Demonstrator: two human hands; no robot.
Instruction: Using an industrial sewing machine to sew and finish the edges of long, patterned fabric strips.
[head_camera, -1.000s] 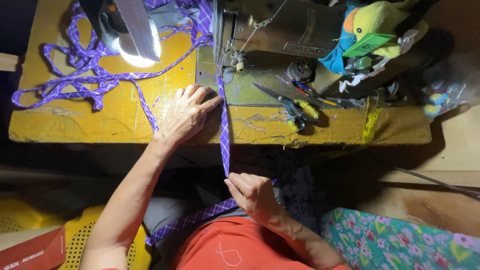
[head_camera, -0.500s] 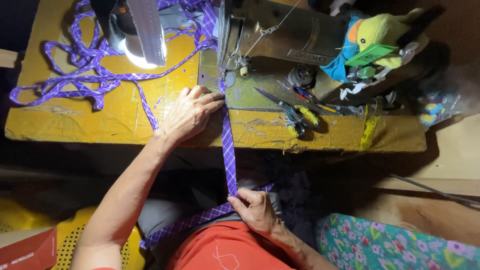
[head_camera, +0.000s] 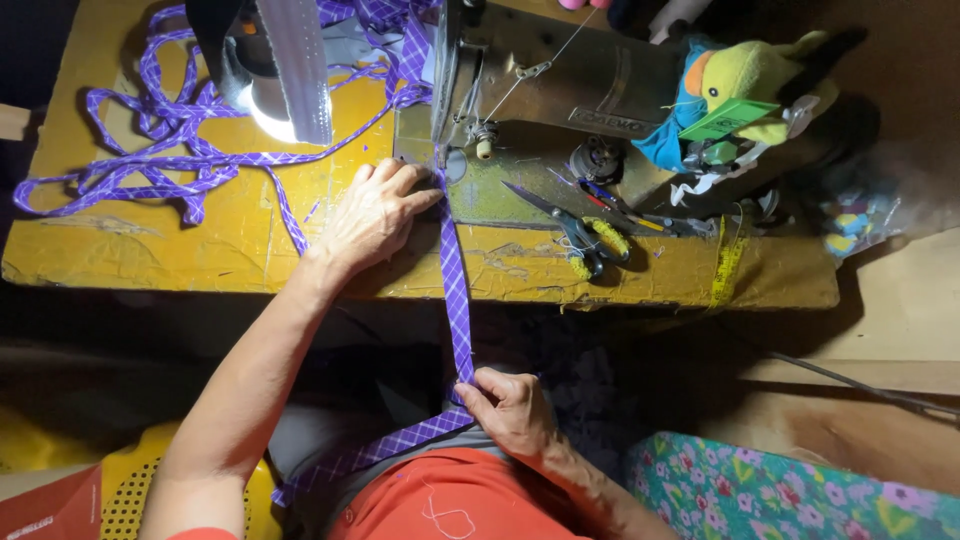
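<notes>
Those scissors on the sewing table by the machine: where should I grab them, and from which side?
Take the scissors by the yellow-wrapped handle loops, coming from the table's near edge. They lie flat, loops toward the person and closed blades pointing up-left toward the sewing machine, so the near side looks open and keeps fingers off the blade tips.

My left hand and right hand are both bare, with no rings, gloves or watch on them that I can see. My forearms are uncovered the whole way down to the lower edge of the frame. At the bottom centre I wear an orange-red cloth top with a loose squiggle of pale thread lying on its front. Below it, greyish cloth covers my lap.
</notes>
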